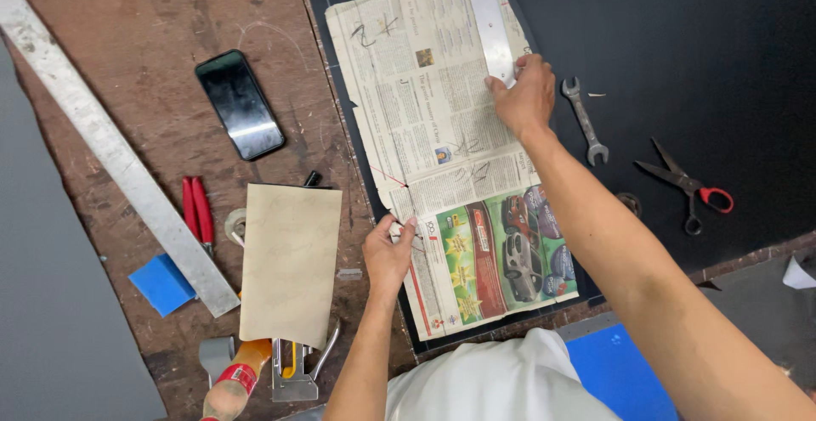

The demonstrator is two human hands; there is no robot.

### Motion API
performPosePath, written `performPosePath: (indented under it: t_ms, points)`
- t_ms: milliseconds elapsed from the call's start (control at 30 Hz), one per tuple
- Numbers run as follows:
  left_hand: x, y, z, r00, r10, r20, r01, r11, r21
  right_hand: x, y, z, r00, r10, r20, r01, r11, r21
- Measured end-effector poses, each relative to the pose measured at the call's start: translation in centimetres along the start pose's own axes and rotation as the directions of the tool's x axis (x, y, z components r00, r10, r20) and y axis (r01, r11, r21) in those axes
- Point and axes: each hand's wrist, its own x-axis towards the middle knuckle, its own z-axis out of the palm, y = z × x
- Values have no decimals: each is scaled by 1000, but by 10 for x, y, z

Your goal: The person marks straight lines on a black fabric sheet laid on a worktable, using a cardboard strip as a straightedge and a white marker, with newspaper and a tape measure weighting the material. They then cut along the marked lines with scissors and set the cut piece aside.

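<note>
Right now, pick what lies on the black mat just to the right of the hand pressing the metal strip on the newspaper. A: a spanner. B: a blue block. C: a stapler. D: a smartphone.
A: a grey open-ended spanner lies on the black mat just right of the right hand, which presses the metal strip onto the newspaper.

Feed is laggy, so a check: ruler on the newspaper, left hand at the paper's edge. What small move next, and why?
Probably draw the left hand along the metal ruler to mark a line. The right hand already presses the ruler's lower end flat on the newspaper, while the left pinches something small at the paper's left edge, possibly chalk; it is too small to tell.
</note>
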Motion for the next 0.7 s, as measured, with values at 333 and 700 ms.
performPosePath:
  t_ms: [333,700]
  points:
    - [1,2,-1,999,-28,22,32,987,-156,30,8,-15,863,254,438,-465,737,490]
    - [2,11,-3,998,-50,25,52,995,-80,67,70,-59,845,494,202,-524,695,493]
